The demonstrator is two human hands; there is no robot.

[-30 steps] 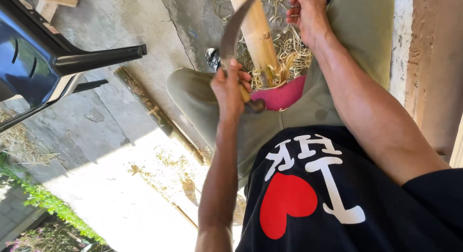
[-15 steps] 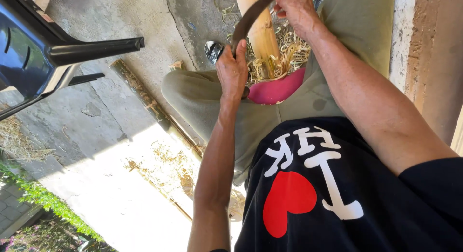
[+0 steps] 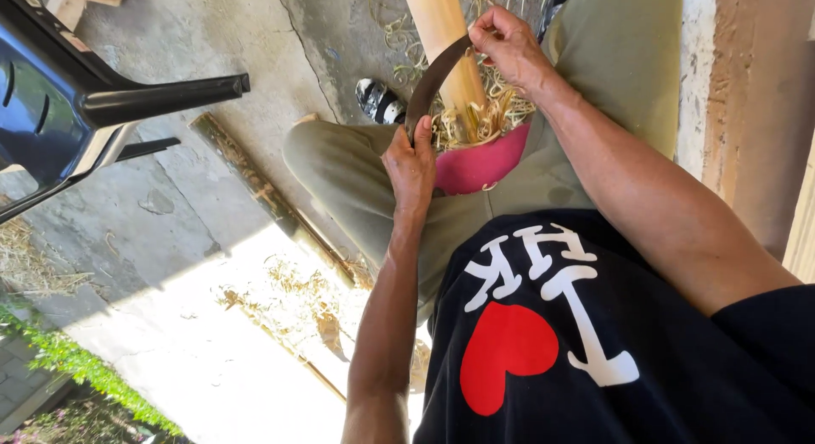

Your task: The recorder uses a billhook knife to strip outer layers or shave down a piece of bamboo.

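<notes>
A dark, curved metal blade (image 3: 431,81) lies across a smooth, pale bamboo pole (image 3: 441,36) propped in the person's lap. The left hand (image 3: 411,165) is closed around the blade's near end; the right hand (image 3: 508,49) pinches its far end. Stringy yellow shavings (image 3: 475,121) bunch at the pole's base against a pink cloth (image 3: 480,165). A black plastic chair (image 3: 76,96) stands on cracked concrete.

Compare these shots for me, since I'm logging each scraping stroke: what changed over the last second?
The curved blade went from standing steeply along the bamboo pole to lying across it, drawn closer to the body. The left hand and right hand kept hold of its two ends. The pole, the shavings in the lap and the black chair stayed as they were.
</notes>
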